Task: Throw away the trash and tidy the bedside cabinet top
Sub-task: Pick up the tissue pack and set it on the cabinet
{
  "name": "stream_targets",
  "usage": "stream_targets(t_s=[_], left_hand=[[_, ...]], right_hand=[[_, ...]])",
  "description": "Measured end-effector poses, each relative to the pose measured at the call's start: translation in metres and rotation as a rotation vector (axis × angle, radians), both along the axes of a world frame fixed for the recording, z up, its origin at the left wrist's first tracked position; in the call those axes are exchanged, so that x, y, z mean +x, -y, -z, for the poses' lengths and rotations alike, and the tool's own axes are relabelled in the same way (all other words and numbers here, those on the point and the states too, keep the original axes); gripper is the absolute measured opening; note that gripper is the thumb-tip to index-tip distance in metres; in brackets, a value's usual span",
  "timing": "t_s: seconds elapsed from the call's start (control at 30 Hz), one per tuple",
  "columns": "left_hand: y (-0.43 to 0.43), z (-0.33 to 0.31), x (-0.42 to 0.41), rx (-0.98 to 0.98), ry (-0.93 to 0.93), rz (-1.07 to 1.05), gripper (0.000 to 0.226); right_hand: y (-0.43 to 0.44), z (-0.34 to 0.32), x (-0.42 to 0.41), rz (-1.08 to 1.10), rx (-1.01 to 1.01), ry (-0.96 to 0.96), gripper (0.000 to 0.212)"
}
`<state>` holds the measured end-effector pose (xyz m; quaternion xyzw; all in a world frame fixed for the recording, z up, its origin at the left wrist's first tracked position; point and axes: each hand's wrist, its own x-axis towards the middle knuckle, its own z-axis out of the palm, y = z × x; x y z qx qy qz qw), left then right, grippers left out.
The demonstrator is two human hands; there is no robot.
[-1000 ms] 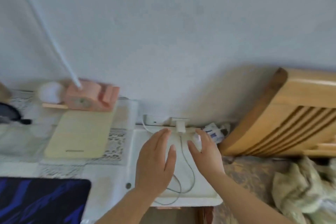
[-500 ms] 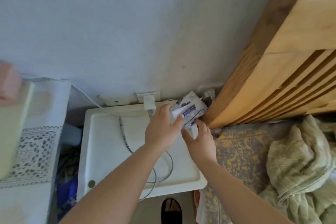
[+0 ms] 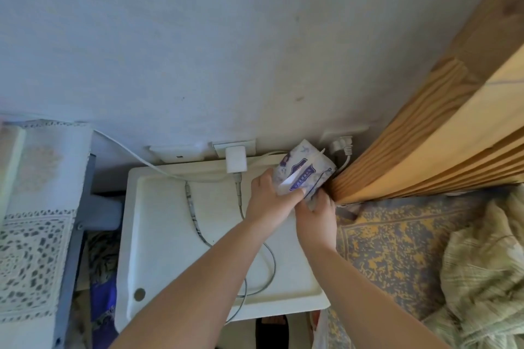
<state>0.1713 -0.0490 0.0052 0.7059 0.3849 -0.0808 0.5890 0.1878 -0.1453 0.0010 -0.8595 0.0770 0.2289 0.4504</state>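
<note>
Tissue pack (image 3: pixel 304 168) located at far right corner of white cabinet top (image 3: pixel 158 235), pressed close against wooden headboard (image 3: pixel 425 150) and wall. Held off the surface, tilted, long axis running from near-left up to far-right, toward the corner.

Left hand (image 3: pixel 268 201): grip closed around near-left end of pack, fingers wrapped over top face, thumb along the white flap. Right hand (image 3: pixel 316 214): grip closed on lower right edge of pack from beneath, fingertips hidden under the wrapper. Both hands in contact; pack lies immediately beyond both, slightly nearer the left.

White charger (image 3: pixel 235 163) plugged in at far edge, just left of pack, apart from it. Two cables (image 3: pixel 195 218) trailing across the top toward near edge, passing under left forearm. Second plug (image 3: pixel 340 147) in wall behind pack.

Judged step: lifting or squaring the pack. Next move depends on drawing it toward near-left, along its long axis, away from headboard. Risk: snagging the cable lying across the pack.
</note>
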Motion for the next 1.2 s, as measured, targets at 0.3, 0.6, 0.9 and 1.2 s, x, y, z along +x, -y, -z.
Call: stream_targets(t_s=[0.3,0.6,0.9,1.2], left_hand=[[0.025,-0.029,-0.032,0.07,0.219,-0.145,0.056],[-0.018,-0.051,-0.11,0.392,0.226,-0.593,0.057],[-0.069,-0.013,-0.183,0.251,-0.055,-0.692,0.06],[-0.083,0.005,-0.189,0.047,-0.047,-0.597,0.068]], right_hand=[[0.004,-0.031,-0.023,-0.021,0.274,0.096,0.059],[-0.067,-0.046,-0.08,-0.303,0.402,0.126,0.055],[-0.122,-0.008,-0.146,-0.446,0.28,-0.089,0.056],[-0.124,0.008,-0.146,-0.402,0.255,-0.121,0.056]])
